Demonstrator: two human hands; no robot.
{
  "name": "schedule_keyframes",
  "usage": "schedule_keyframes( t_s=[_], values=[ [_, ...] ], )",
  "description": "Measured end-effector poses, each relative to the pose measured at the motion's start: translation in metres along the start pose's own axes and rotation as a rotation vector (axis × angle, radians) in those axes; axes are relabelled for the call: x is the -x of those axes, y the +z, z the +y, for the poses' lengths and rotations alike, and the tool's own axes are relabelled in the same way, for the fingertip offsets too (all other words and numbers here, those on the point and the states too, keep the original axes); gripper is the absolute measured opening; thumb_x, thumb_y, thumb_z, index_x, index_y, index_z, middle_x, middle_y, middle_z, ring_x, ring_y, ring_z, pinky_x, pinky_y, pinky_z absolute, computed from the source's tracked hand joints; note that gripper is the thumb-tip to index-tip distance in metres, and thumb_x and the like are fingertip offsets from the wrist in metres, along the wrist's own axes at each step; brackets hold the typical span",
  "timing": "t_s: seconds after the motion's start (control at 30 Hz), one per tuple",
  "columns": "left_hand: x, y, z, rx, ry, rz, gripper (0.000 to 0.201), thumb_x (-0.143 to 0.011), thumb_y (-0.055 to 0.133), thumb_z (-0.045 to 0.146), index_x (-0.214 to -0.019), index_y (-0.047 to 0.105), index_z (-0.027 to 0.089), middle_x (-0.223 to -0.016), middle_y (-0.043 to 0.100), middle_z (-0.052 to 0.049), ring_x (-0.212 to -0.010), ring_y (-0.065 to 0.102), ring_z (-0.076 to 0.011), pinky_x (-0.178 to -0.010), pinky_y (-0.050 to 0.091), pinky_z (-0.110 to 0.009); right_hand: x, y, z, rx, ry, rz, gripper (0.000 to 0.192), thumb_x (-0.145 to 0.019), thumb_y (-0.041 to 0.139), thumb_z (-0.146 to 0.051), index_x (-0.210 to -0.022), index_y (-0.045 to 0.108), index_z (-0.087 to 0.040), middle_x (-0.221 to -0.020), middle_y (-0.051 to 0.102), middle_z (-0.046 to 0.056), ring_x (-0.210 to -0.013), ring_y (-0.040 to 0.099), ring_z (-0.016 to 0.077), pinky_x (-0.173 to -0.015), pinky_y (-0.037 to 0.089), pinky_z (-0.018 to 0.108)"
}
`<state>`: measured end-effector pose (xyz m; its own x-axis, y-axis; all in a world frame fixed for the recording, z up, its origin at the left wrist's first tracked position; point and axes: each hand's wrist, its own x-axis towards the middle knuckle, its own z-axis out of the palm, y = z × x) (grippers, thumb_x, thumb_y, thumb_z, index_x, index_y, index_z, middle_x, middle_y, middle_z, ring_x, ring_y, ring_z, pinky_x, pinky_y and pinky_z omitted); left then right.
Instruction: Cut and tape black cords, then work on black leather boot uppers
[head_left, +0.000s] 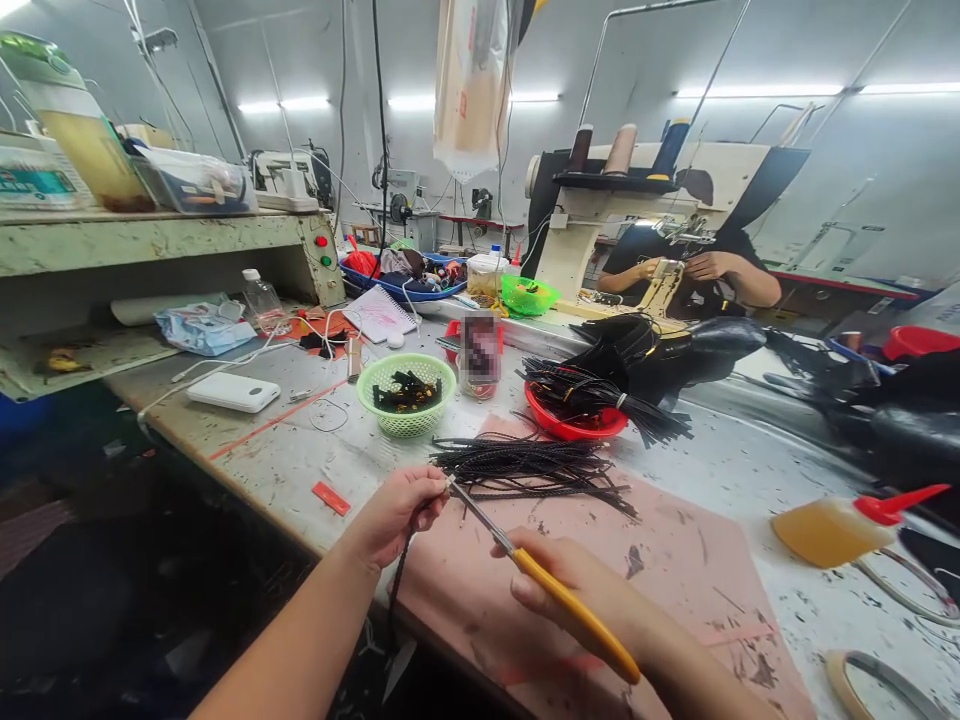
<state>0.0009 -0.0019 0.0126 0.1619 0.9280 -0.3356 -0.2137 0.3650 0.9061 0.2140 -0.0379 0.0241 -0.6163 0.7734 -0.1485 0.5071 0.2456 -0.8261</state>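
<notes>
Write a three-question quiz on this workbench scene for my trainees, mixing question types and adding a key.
1. True or false: the right hand holds the yellow-handled scissors.

2. Multiple choice: what colour is the basket that holds the small black pieces and stands on the bench?
A) dark blue
B) pale green
C) white

3. Fill in: a thin black cord hangs down below the ____.

Key: 1. True. 2. B. 3. left hand.

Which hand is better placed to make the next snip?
Probably the right hand: it holds the yellow-handled scissors, their tips right by the left hand, which pinches the black strap.
</notes>
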Motion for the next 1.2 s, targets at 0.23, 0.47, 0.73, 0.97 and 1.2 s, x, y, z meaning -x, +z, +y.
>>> schedule_keyframes(
  t_s=[0.23, 0.47, 0.73, 0.97, 1.2],
  values=[
    [-0.006, -0.008, -0.006, 0.041, 0.014, 0.008, 0.019, -0.050, 0.066, 0.025, -0.056, 0.052, 0.013, -0.045, 0.048, 0.004, -0.040, 0.033, -0.0028, -0.037, 0.018, -0.014, -0.005, 0.012, 0.009, -0.145, -0.023, 0.032, 0.045, -0.080, 0.041, -0.056, -0.099, 0.058, -0.019, -0.082, 0.061, 0.005, -0.078, 0.055, 0.0215, -0.071, 0.042, 0.032],
    [-0.011, -0.015, -0.009, 0.053, 0.026, 0.024, 0.020, -0.052, 0.066, 0.025, -0.054, 0.051, 0.013, -0.045, 0.048, 0.004, -0.038, 0.031, -0.0016, -0.038, 0.018, -0.014, -0.022, 0.028, 0.020, -0.130, -0.029, 0.123, 0.041, -0.078, 0.047, -0.056, -0.086, 0.064, -0.019, -0.075, 0.062, 0.003, -0.076, 0.056, 0.0207, -0.067, 0.044, 0.029],
    [0.001, -0.024, -0.012, 0.030, 0.032, 0.044, 0.024, -0.054, 0.069, 0.029, -0.056, 0.050, 0.014, -0.049, 0.050, 0.004, -0.039, 0.031, -0.0022, -0.038, 0.017, -0.016, -0.021, 0.027, 0.017, -0.114, 0.000, 0.175, 0.033, -0.078, 0.049, -0.047, -0.087, 0.062, -0.019, -0.067, 0.057, 0.001, -0.066, 0.053, 0.0177, -0.060, 0.041, 0.027],
    [0.040, 0.026, -0.032, -0.138, 0.074, -0.046, 0.020, -0.054, 0.070, 0.026, -0.060, 0.054, 0.017, -0.051, 0.048, 0.004, -0.046, 0.040, -0.0084, -0.045, 0.032, -0.021, 0.011, 0.035, -0.001, -0.404, -0.015, 0.364, 0.047, -0.068, 0.056, -0.021, -0.113, 0.045, -0.022, -0.073, 0.055, -0.002, -0.064, 0.053, 0.0132, -0.058, 0.043, 0.025],
    [0.071, 0.070, -0.051, -0.472, 0.215, -0.175, 0.011, -0.063, 0.061, 0.023, -0.056, 0.055, 0.019, -0.054, 0.052, 0.000, -0.055, 0.045, -0.0155, -0.053, 0.034, -0.025, 0.052, 0.039, 0.001, -0.320, -0.024, 0.490, 0.041, -0.069, 0.054, -0.016, -0.109, 0.049, -0.022, -0.068, 0.059, -0.002, -0.059, 0.054, 0.0123, -0.056, 0.043, 0.025]
  ],
)
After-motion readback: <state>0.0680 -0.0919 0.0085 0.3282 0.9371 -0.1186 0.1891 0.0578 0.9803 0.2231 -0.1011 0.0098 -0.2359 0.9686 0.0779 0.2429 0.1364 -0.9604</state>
